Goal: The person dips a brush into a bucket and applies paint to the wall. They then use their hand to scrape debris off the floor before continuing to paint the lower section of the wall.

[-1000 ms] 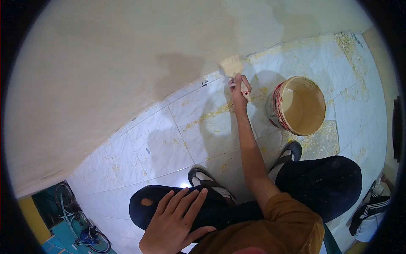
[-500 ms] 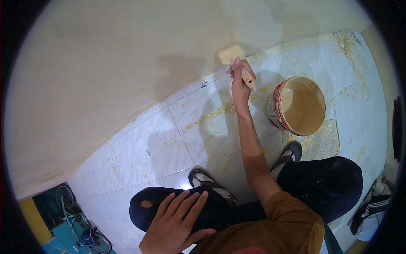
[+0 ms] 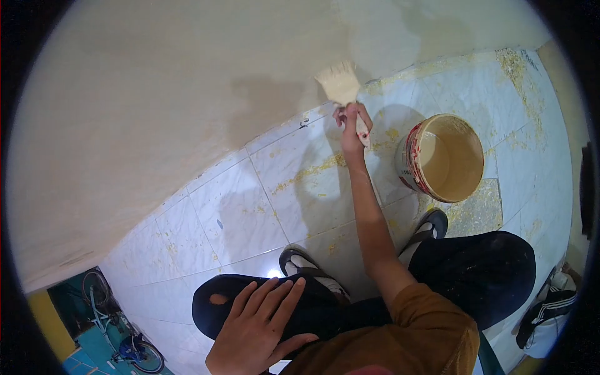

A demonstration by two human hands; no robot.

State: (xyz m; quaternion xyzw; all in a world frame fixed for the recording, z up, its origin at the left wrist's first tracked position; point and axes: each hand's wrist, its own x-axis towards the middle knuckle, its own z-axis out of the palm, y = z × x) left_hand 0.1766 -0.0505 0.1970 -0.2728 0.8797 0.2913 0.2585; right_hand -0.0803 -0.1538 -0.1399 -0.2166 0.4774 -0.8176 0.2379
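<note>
A wide paintbrush (image 3: 339,83) coated in cream paint is in my right hand (image 3: 354,128), fingers wrapped round its handle. Its splayed bristles meet the lower part of the beige wall (image 3: 187,94), close to where wall and floor join. To the right of that hand a paint bucket (image 3: 451,156) stands on the tiles, cream paint inside and red drips on its outside. My left hand (image 3: 253,328) rests on my dark-trousered left knee with fingers spread, holding nothing.
White marbled floor tiles (image 3: 237,219) carry yellowish splatters. A rough bare patch (image 3: 475,209) lies below the bucket. My shoes (image 3: 309,269) are planted between wall and body. A bicycle (image 3: 119,331) stands at the lower left; a black-and-white bag-like item (image 3: 550,309) lies at the lower right.
My right hand has shifted slightly down in view, and the brush has turned so its bristles fan upward against the wall. My left hand has stayed on the knee.
</note>
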